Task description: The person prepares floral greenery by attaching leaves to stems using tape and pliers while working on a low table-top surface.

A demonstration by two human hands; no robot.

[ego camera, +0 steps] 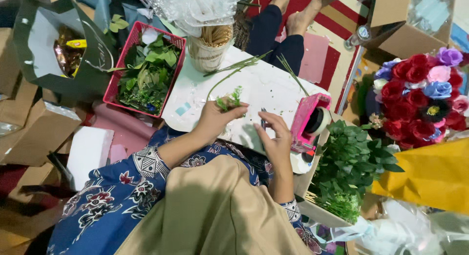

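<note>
Two hands: both work over a small white board, close together but not touching.
Left hand (213,119): fingers curled shut around a sprig of greenery (229,99), thin-stemmed with small frilly leaves, held just above the near part of the board.
Right hand (275,138): fingers loosely spread and bent, hovering beside a slim dark tool (263,119); I cannot tell whether it grips it.
Board (264,86): flat, smooth, with rounded corners, speckled with green scraps; long thin stems (233,69) lie across its far side.
Tape dispenser (309,122): pink, glittery plastic, holding a dark roll, just right of the right hand.
Red basket (146,69): latticed plastic, rectangular, filled with loose leaves, left of the board.
Cup of sticks (209,46): ribbed, pale, packed with thin wooden sticks, at the board's far edge.
Box of leaves (349,172): cardboard, filled with dark glossy foliage, right of the dispenser.
Bouquet (420,96): soft red, blue, pink and purple roses, far right.
</note>
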